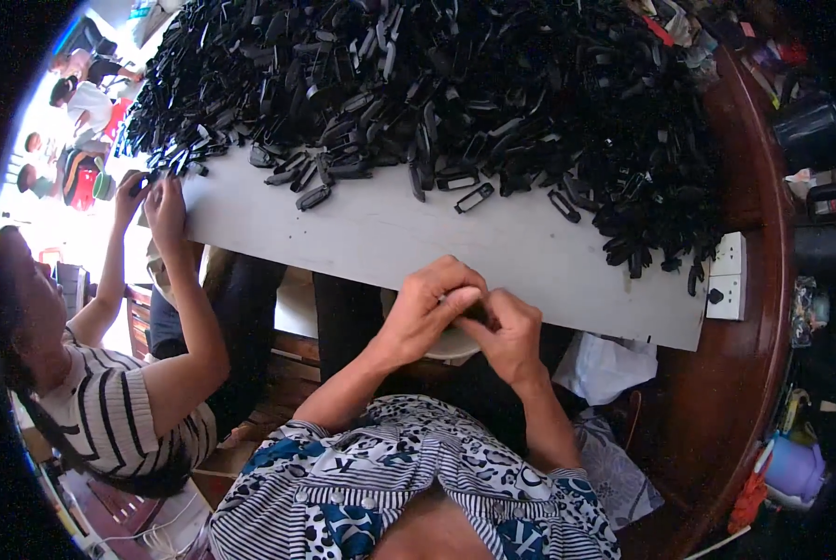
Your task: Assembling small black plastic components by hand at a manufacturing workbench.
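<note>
My left hand [429, 306] and my right hand [511, 338] meet in front of me at the table's near edge. Both have their fingers bent in, thumbs facing each other. Something small and dark shows between them, but the fingers cover most of it and its kind cannot be made out. Under the hands, part of a pale round bowl [453, 347] is visible. Beyond them, several loose black plastic frames with long oval openings [474, 198] lie on the white tabletop [371, 238], in front of a large heap of similar black parts [343, 84].
At my left, a person in a striped top [119, 392] holds a small dark piece at the table's left end. A white power socket [728, 275] is at the right, beside a brown wooden edge [763, 355]. A white plastic bag [605, 367] lies below the table's right side.
</note>
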`<action>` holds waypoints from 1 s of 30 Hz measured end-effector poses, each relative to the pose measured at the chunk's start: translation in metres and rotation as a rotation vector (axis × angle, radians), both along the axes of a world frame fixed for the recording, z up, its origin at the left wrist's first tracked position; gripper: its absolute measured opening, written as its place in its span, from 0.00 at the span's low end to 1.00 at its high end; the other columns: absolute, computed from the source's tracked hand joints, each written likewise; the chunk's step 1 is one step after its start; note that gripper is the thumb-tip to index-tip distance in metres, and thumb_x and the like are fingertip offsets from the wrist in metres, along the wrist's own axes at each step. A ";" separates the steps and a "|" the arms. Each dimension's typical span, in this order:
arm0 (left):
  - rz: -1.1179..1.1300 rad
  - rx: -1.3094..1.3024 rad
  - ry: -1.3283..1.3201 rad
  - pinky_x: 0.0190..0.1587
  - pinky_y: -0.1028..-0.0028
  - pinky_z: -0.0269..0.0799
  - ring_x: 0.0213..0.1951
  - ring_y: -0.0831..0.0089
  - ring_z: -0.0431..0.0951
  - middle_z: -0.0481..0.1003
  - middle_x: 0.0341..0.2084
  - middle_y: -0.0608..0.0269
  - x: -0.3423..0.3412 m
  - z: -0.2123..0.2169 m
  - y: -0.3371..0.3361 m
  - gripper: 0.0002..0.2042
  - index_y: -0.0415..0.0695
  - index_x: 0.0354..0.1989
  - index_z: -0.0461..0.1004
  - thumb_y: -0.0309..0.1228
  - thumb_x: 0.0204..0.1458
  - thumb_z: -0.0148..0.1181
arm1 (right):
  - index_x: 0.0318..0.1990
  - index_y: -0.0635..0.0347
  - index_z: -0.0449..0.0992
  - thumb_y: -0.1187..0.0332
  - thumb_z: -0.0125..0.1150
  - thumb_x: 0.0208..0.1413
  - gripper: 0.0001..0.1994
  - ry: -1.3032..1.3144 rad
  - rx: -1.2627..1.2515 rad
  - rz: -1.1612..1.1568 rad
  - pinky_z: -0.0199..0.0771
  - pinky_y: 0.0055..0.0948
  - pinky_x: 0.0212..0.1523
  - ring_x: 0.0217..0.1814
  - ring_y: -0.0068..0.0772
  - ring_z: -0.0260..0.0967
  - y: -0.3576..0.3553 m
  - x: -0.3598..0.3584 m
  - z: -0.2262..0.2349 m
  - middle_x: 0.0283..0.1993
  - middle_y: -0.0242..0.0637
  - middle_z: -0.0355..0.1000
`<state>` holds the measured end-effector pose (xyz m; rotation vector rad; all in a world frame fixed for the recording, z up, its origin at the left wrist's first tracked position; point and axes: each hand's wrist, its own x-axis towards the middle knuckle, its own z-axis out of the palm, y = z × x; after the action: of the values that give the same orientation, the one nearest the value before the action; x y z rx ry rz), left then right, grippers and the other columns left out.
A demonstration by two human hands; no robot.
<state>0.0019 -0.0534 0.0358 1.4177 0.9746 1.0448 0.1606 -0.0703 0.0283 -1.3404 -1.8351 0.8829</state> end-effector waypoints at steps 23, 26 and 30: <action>0.243 0.668 0.796 0.32 0.65 0.64 0.32 0.59 0.66 0.64 0.26 0.57 0.025 -0.027 0.071 0.08 0.44 0.32 0.73 0.25 0.41 0.55 | 0.39 0.60 0.72 0.79 0.64 0.39 0.16 -0.237 0.276 -0.189 0.68 0.31 0.30 0.30 0.38 0.69 0.066 0.028 0.003 0.35 0.37 0.67; 0.295 0.571 0.684 0.33 0.64 0.64 0.33 0.58 0.67 0.65 0.27 0.56 0.019 -0.017 0.064 0.13 0.44 0.37 0.73 0.23 0.39 0.58 | 0.43 0.58 0.72 0.78 0.67 0.33 0.23 -0.278 0.341 -0.123 0.67 0.34 0.35 0.40 0.38 0.66 0.069 0.016 0.005 0.40 0.37 0.63; 0.468 0.513 0.730 0.33 0.64 0.64 0.33 0.57 0.67 0.66 0.28 0.56 -0.006 -0.007 0.050 0.19 0.45 0.42 0.72 0.21 0.37 0.61 | 0.42 0.59 0.72 0.79 0.67 0.33 0.23 -0.341 0.411 -0.092 0.67 0.34 0.34 0.39 0.38 0.66 0.079 0.016 0.004 0.38 0.37 0.63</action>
<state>-0.0039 -0.0032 0.0285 2.1355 1.7066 1.1852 0.1767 0.0089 0.0319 -1.3494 -2.0487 0.2133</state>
